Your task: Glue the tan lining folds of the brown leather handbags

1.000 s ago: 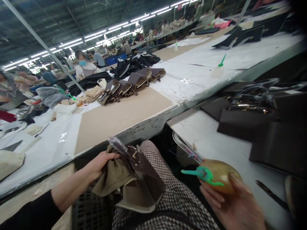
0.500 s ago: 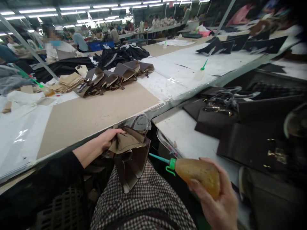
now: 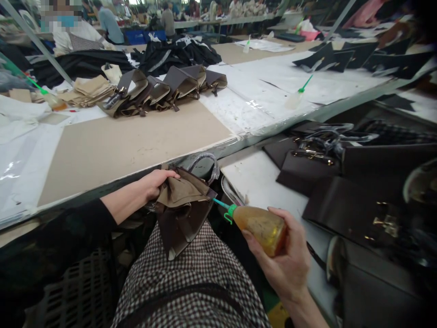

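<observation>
Here's your right hand (image 3: 287,255), nearest of all, wrapped around a squeeze bottle (image 3: 261,228) of amber liquid; its walls look smooth and yielding, so I'd call it easily dented and perhaps slippery, and that wide rear end under your palm seems the right place for a firm, light hold. Between your hands, checked cloth (image 3: 191,278) covers your lap, and just above it there's the brown bag (image 3: 186,223), tilted, with your left hand (image 3: 159,182) pinching its tan lining (image 3: 182,191) near the top. Panels look fairly stiff, lining limp, the whole thing probably light; taking lining and panel together should steady that edge. And the green nozzle (image 3: 221,203) points left, its tip right at the bag's edge, too close to tell whether they touch! Past your left hand, a plastic-wrapped handle (image 3: 209,159) loops up. Right of your right hand, dark brown pieces (image 3: 372,209) crowd the side surface (image 3: 262,182); ahead of both hands, folded brown bags (image 3: 164,91) line the long surface (image 3: 136,136), a co-worker (image 3: 77,38) beyond.
</observation>
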{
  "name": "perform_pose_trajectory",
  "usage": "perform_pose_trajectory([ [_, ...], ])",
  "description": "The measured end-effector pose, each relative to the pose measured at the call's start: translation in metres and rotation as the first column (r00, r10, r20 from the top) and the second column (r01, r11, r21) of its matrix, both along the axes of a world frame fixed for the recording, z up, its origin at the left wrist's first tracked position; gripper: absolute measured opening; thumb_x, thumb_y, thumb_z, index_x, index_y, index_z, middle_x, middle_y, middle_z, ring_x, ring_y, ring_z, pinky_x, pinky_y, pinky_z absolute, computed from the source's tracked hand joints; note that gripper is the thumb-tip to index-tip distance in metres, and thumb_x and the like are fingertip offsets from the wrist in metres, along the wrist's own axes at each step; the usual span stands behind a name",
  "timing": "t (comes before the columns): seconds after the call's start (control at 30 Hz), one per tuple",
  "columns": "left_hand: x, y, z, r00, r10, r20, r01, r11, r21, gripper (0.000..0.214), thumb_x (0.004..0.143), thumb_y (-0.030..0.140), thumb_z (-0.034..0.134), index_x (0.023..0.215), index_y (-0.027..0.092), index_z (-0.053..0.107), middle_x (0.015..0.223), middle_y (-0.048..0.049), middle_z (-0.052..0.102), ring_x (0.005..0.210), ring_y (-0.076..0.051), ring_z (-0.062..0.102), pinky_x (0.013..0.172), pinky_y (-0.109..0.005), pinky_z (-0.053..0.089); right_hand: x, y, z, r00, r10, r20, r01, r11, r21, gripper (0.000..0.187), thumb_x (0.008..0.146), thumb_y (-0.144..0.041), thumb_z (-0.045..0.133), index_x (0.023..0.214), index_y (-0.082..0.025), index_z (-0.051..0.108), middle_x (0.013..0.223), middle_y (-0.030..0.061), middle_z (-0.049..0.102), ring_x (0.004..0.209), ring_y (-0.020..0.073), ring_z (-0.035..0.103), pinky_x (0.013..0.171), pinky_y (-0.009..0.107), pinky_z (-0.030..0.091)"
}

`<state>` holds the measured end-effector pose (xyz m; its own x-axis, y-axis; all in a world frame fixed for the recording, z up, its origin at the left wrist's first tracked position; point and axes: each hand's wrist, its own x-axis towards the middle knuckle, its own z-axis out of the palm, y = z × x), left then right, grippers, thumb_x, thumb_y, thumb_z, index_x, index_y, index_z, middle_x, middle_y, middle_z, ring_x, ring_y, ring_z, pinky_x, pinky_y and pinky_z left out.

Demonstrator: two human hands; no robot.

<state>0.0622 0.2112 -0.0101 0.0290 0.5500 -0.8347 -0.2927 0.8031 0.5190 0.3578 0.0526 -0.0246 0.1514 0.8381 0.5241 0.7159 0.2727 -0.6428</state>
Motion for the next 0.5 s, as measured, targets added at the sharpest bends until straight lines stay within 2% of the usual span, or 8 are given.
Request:
perform_pose_trajectory([
  [0.23,0.001,0.001,0.0,0.997,-0.064,-0.044,0.063,0.998,-0.023,0.008,0.076,0.009,0.069,0.084,0.01,0.07,0.065,-0.0152,0.074,0.048,-0.029,0.069,0.046,-0.039,0.06,-0.004,-0.003,0.003,0.999,0.01,0.048,-0.009,1.0,-0.017,0.054,0.083,-0.038,0.075,0.13,-0.02,0.053,0.114,0.0109,0.065,0.1,0.0279,0.065,0.088,0.041,0.056],
  [0.5,0.002,0.001,-0.004,0.997,-0.035,-0.068,0.032,0.999,-0.036,0.012,0.074,0.009,0.072,0.085,0.011,0.071,0.061,-0.0133,0.073,0.05,-0.029,0.07,0.047,-0.039,0.06,-0.006,-0.018,-0.015,0.996,0.082,0.041,-0.077,0.991,-0.105,0.057,0.082,-0.036,0.075,0.131,-0.021,0.052,0.116,0.0122,0.065,0.101,0.0309,0.067,0.09,0.047,0.058],
])
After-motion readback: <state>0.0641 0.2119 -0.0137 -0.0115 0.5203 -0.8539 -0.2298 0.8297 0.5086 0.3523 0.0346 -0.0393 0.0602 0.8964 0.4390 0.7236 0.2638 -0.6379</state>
